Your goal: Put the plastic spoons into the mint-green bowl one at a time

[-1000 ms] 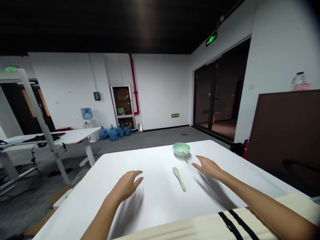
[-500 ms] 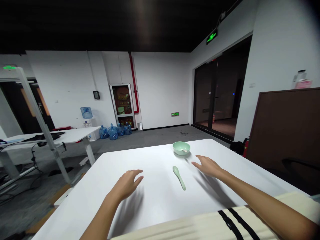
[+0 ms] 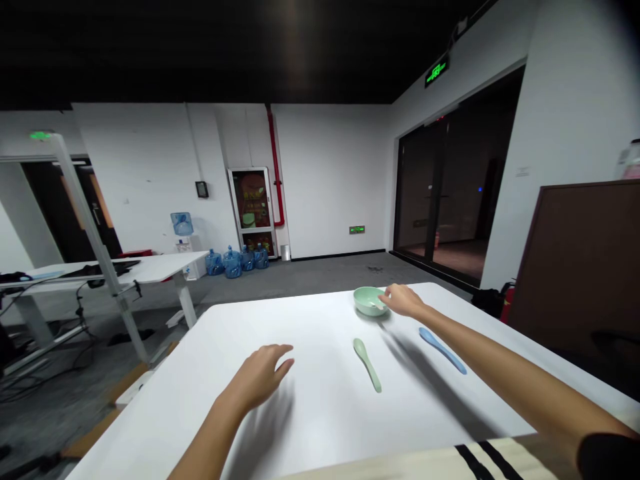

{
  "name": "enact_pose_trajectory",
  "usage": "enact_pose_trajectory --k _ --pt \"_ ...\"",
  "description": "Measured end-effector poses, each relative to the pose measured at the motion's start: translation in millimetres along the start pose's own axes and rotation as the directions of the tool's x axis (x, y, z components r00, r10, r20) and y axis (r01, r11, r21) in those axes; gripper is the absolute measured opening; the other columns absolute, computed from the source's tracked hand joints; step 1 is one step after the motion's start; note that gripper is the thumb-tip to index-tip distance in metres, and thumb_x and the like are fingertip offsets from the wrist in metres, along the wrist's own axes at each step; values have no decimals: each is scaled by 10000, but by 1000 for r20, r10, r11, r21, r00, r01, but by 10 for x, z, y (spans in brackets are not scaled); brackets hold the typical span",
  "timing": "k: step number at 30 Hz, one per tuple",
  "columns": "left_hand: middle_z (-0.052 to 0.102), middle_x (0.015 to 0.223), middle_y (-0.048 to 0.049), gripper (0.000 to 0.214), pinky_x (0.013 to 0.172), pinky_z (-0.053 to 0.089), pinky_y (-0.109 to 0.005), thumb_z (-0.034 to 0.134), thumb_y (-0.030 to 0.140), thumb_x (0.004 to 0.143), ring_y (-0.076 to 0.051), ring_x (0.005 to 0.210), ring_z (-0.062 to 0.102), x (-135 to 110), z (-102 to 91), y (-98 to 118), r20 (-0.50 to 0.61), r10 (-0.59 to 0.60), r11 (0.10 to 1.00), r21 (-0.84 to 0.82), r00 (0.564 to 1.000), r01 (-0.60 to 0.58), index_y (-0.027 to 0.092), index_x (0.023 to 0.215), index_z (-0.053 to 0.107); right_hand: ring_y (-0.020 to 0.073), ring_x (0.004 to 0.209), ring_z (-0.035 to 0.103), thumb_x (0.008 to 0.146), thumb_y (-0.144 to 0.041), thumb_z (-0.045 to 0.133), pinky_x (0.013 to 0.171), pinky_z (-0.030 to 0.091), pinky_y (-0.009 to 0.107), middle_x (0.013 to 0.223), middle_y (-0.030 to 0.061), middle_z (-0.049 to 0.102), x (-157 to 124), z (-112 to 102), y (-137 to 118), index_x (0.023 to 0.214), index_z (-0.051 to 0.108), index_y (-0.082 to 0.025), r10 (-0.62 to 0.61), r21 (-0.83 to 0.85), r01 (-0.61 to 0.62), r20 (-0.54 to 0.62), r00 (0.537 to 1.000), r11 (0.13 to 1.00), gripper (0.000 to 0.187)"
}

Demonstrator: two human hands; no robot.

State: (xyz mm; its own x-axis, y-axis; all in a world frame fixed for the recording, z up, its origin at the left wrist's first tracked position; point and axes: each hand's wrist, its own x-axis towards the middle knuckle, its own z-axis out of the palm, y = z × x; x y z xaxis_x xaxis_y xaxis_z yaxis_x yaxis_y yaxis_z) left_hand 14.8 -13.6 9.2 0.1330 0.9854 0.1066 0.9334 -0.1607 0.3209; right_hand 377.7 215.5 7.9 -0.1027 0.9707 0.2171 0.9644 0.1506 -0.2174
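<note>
A light green bowl (image 3: 369,308) stands near the far edge of the white table. Inside it lies a small pale piece that I cannot make out well. My right hand (image 3: 404,301) is at the bowl's right rim, thumb and fingertips close together by that pale piece; what they pinch is too small to name. My left hand (image 3: 263,375) hovers over the left of the table, thumb and fingers apart, holding nothing. A light green spoon (image 3: 367,365) lies between the hands, and a blue spoon (image 3: 443,351) lies beneath my right forearm.
The white table (image 3: 320,427) has a cream cloth with black stripes (image 3: 400,460) along its near edge. Another white table (image 3: 160,267) is at the left, near several blue water bottles (image 3: 233,262). A brown panel (image 3: 580,260) stands at the right.
My right hand has moved forward to the bowl's right rim, and its fingers have come together. The blue spoon has come into sight. My left hand has stayed nearly still. The view has shifted slightly.
</note>
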Motion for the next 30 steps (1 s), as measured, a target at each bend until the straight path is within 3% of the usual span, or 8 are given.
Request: enact_pose_trajectory --k 4,10,18,23,30 --pt "629 1310 -44 511 975 443 -391 344 547 938 -266 1223 555 8 -3 -2 -5 -9 1000 -1 1000 9 283 1316 564 266 926 653 801 -482 566 705 431 293 1013 152 691 327 113 -69 913 710 -180 70 -44 -67 77 995 997 353" --pt "634 1302 -44 505 966 450 -381 338 536 945 -260 1205 567 21 -14 4 -4 -1 1000 -3 1000 1 283 1322 560 275 878 666 709 -429 651 664 459 301 973 151 685 622 460 -19 860 702 -158 138 -58 -130 163 977 990 314" --pt "632 1307 -40 502 955 456 -385 334 542 942 -272 1198 572 23 -12 -6 -17 -4 1000 -13 1000 4 299 1316 564 277 915 664 705 -366 650 655 466 279 1051 177 684 786 788 -12 1065 664 -103 147 -10 -148 194 970 989 445" --pt "634 1304 -43 498 961 453 -391 340 539 942 -272 1192 573 32 -4 -12 -25 7 1000 -23 1000 -8 294 1308 572 280 946 654 761 -424 620 668 454 285 1077 191 673 682 659 -72 1087 659 -95 113 -16 -112 145 983 994 465" --pt "633 1305 -46 523 973 446 -387 345 559 934 -271 1208 567 36 0 -11 -25 30 1000 -7 999 -30 277 1312 570 206 793 640 843 -398 536 628 375 249 836 125 698 330 116 71 801 703 -138 51 47 -53 46 998 997 312"
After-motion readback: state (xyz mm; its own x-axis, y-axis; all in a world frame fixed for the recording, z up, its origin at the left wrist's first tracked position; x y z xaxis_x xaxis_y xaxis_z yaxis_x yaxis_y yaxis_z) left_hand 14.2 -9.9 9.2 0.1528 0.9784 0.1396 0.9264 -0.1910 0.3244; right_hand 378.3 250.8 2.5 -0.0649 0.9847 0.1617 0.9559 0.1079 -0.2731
